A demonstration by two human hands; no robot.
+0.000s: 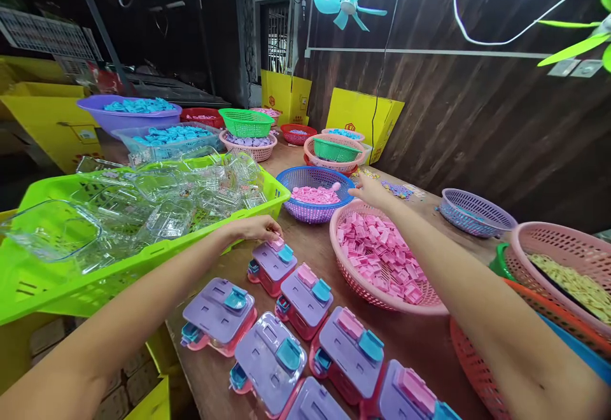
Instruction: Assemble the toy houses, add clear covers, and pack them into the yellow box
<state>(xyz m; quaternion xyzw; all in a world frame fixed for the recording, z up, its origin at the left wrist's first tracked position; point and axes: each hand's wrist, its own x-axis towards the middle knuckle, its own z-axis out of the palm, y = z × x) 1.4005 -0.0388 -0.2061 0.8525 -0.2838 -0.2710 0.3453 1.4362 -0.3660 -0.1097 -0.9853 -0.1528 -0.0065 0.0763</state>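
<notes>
My left hand is closed, its fingertips pinching a small pink plastic clip at the lid of the farthest box. That box has a purple lid, a turquoise latch and a pink base. Several similar boxes stand in rows nearer to me; some carry a pink clip, others show a bare slot. My right hand reaches over the right rim of a blue-purple basket of small pink parts. Its thumb and finger are apart, with nothing visible between them.
A pink basket full of pink clips lies under my right forearm. At left, a green crate holds clear plastic containers. Stacked baskets stand at right. More baskets, yellow boxes and a blue fan are farther back.
</notes>
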